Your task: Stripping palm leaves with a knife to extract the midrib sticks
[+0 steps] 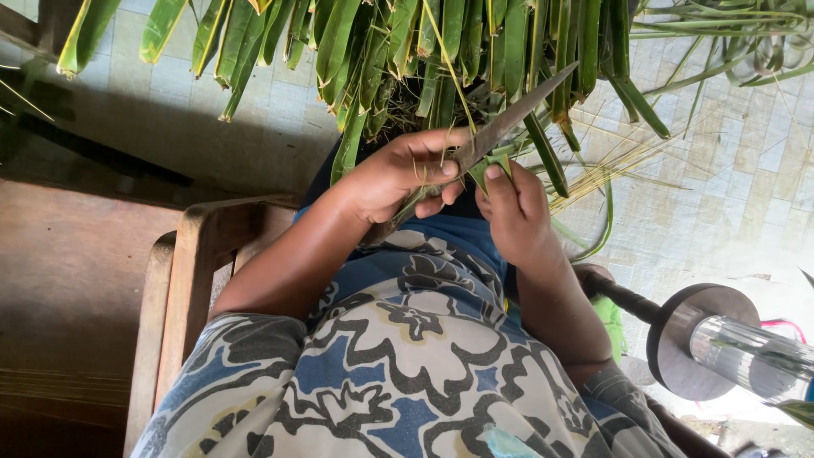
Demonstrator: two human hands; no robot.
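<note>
My left hand (398, 174) grips a long knife (509, 119) by its handle, the grey blade pointing up and to the right. My right hand (513, 212) pinches a folded green leaf strip (492, 165) right against the blade's edge. Both hands sit just below a hanging bundle of long green palm leaves (407, 51). Thin pale leaf ribs (610, 170) trail off to the right of my hands. My lap in patterned blue, white and black cloth fills the lower middle.
I sit on a wooden chair (191, 271) whose arm shows at the left. A round wooden disc with a shiny metal cylinder (729, 348) on a dark rod stands at the lower right. The floor is pale tile; a dark wooden surface lies to the left.
</note>
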